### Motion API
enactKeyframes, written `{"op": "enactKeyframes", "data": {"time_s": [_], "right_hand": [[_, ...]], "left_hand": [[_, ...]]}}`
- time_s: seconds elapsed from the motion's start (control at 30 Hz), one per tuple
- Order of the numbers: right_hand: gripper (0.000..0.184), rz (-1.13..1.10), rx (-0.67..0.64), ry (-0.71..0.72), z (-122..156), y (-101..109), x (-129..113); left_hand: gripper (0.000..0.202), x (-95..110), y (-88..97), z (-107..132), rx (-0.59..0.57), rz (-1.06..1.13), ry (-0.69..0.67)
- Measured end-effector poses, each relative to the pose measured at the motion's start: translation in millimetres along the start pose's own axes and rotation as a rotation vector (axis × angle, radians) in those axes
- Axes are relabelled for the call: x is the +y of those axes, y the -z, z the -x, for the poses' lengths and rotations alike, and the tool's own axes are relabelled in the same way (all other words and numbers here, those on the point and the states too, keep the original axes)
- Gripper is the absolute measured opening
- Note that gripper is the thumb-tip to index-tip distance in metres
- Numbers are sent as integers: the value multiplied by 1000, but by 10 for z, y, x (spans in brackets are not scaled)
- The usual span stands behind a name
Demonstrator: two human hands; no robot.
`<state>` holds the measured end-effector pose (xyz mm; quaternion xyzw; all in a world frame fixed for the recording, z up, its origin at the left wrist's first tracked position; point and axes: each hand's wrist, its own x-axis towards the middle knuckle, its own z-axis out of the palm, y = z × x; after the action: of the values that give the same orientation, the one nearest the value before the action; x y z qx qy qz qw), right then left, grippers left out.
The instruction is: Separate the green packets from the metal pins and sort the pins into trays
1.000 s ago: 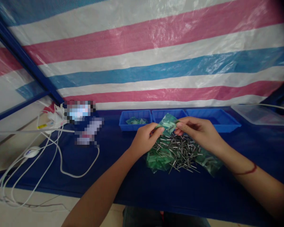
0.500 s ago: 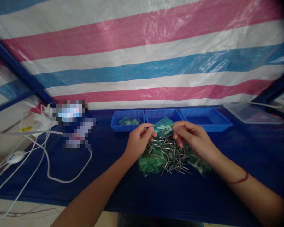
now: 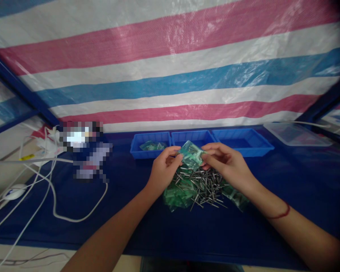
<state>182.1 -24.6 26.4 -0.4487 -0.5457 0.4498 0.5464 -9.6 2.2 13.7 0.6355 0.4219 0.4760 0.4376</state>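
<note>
A small green plastic bag [image 3: 190,155] is held above a heap of metal pins [image 3: 200,185] in the middle of the dark blue table. My left hand [image 3: 163,172] pinches its left edge. My right hand [image 3: 226,164] pinches its right edge. The pins lie on and among several more green bags [image 3: 177,196]. Both hands have their fingers closed on the held bag.
Three blue trays stand at the back: the left tray [image 3: 150,144] holds a few green bags, then the middle tray [image 3: 193,137] and the right tray [image 3: 242,141]. A clear plastic box [image 3: 297,135] sits far right. White cables [image 3: 53,196] and a blurred-out device lie on the left. A striped tarpaulin hangs behind.
The small green bag has stayed between both hands and been turned a little. The camera view has drifted slightly, so the table contents appear shifted to the left.
</note>
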Motion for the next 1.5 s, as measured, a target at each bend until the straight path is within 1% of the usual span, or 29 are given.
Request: {"op": "enactKeyframes", "data": {"time_s": [0.07, 0.23, 0.33, 0.47, 0.57, 0.63, 0.7, 0.77, 0.87, 0.97, 1.07, 1.2, 1.27, 1.33, 1.4, 1.5], "right_hand": [[27, 13, 0, 0, 6, -3, 7], [24, 61, 4, 39, 37, -18, -7], [28, 44, 8, 54, 49, -22, -22], [29, 30, 26, 72, 44, -4, -36], [24, 47, 36, 87, 38, 11, -38], [22, 61, 29, 94, 38, 13, -33], [20, 72, 16, 99, 42, 8, -28], [18, 81, 1, 102, 49, -1, -24], [17, 87, -14, 102, 59, -12, -29], [16, 96, -13, 106, 66, -12, -47], [16, 103, -7, 106, 72, -6, -70], [16, 98, -15, 104, 85, -17, -84], [17, 103, -14, 102, 90, -33, -86], [18, 126, -17, 100, 90, -32, -100], [19, 199, -17, 118, 85, 15, -144], [21, 428, -55, 172, 95, 203, -261]], "left_hand": [[31, -12, 5, 1, -4, -31, -12], [28, 12, 54, -1, -25, -207, -110], [27, 73, 101, -19, 11, -280, -199], [18, 157, 211, -77, 142, -341, -305], [16, 190, 365, -151, 269, -409, -320], [17, 200, 494, -207, 363, -495, -330], [16, 204, 622, -260, 444, -641, -379], [17, 199, 732, -304, 515, -743, -406], [19, 174, 856, -355, 606, -803, -389], [21, 133, 941, -393, 650, -822, -342], [23, 91, 989, -422, 653, -813, -280], [24, 60, 981, -435, 598, -831, -158], [24, 65, 957, -423, 567, -899, -91], [24, 83, 933, -396, 541, -1014, -46], [23, 107, 913, -359, 498, -1136, -21], [22, 130, 891, -304, 419, -1262, 6]]}}
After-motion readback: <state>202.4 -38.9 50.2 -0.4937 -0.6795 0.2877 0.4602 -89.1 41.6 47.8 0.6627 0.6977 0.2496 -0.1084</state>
